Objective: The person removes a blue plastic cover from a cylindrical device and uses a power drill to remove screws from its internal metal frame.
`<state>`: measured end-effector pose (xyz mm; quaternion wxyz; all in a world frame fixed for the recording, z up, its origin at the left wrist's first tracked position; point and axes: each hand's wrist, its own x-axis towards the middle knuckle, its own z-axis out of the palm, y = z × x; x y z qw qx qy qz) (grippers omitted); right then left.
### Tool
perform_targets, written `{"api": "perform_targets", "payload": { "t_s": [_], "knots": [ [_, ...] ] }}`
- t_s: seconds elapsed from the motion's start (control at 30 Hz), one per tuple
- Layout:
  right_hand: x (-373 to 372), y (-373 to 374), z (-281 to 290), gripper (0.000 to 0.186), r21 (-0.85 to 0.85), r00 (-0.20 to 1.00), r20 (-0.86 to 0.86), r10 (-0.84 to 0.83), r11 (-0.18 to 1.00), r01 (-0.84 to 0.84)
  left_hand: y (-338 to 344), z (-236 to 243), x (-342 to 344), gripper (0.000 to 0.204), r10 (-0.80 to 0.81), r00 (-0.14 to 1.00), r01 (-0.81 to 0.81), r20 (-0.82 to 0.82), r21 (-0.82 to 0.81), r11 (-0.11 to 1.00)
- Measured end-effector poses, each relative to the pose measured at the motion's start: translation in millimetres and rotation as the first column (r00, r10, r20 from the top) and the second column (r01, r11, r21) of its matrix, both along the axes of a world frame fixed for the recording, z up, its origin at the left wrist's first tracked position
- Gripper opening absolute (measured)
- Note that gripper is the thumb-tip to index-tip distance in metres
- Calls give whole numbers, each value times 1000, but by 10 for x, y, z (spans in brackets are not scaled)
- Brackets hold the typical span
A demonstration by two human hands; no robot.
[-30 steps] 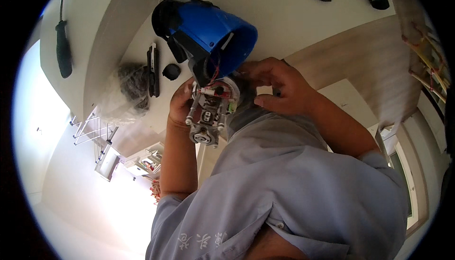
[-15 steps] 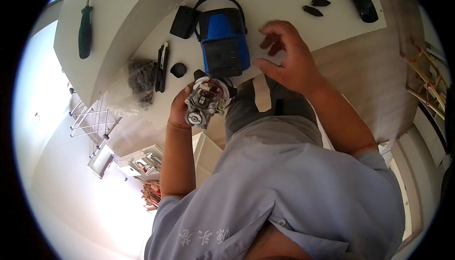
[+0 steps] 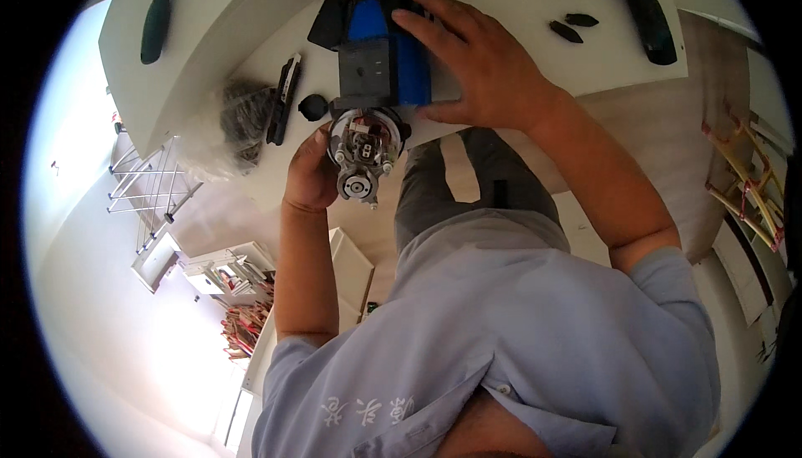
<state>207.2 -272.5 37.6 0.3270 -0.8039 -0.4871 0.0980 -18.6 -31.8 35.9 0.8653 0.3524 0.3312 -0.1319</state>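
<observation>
A blue-and-black device housing (image 3: pixel 368 69) with a black carry handle lies on the white table in front of me. My right hand (image 3: pixel 489 61) spans its right side, long fingers across the far part and thumb by the near end. At the housing's near end is a round metal mechanism (image 3: pixel 365 153) with exposed screws and wiring. My left hand (image 3: pixel 313 174) grips it from the left, its thumb on the rim and the other fingers mostly hidden. Whether mechanism and housing are joined I cannot tell. A small black block (image 3: pixel 327 22) sits against the housing's left side.
Left of the housing lie a round black cap (image 3: pixel 313 108), a slim black bar (image 3: pixel 285 99) and a clear plastic bag (image 3: pixel 242 128) with dark contents. A green-handled screwdriver (image 3: pixel 157 19) is far left. Two dark pointed pieces (image 3: pixel 566 31) and a power drill (image 3: pixel 642 11) lie right.
My right hand has come left from the air onto the housing. The housing and mechanism have turned slightly, and the mechanism now sits straighter in line with the housing's near end.
</observation>
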Motion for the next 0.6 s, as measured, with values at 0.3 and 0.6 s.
{"api": "perform_targets", "payload": {
  "t_s": [0.3, 0.6],
  "knots": [
    [142, 48, -235, 109, 130, 998, 64, -28, 991, 19, 35, -32, 45, 58, 41, 999, -41, 3, 45, 998],
    [157, 2, -361, 108, 210, 998, 67, -16, 978, 1, -66, -2, 152, 55, -29, 1000, 29, -5, 342, 939]
  ]
}}
